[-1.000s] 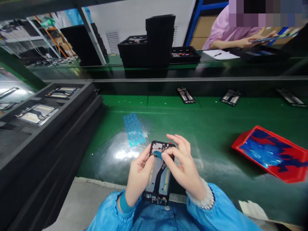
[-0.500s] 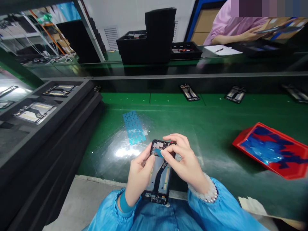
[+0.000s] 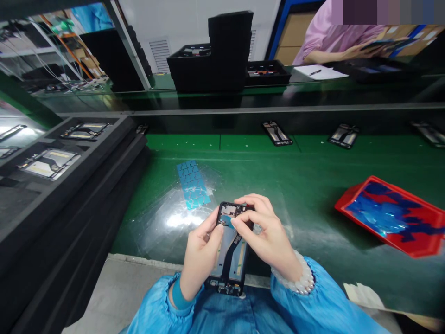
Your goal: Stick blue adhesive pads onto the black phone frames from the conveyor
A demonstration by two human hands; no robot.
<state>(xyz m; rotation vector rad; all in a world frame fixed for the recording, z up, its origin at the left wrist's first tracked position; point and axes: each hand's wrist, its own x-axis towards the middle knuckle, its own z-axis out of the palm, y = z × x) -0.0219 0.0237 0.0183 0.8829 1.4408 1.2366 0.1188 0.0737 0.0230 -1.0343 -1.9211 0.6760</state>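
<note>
Grasped phone frame (image 3: 228,260) in grip of left hand (image 3: 200,250); pinched blue film (image 3: 227,220) at far end with right hand (image 3: 266,232).

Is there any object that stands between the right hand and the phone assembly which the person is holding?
Nothing visible blocks the right hand; its fingertips are at the upper part of the phone assembly. A small blue film shows beside them; whether it also lies under them is hidden.
</note>
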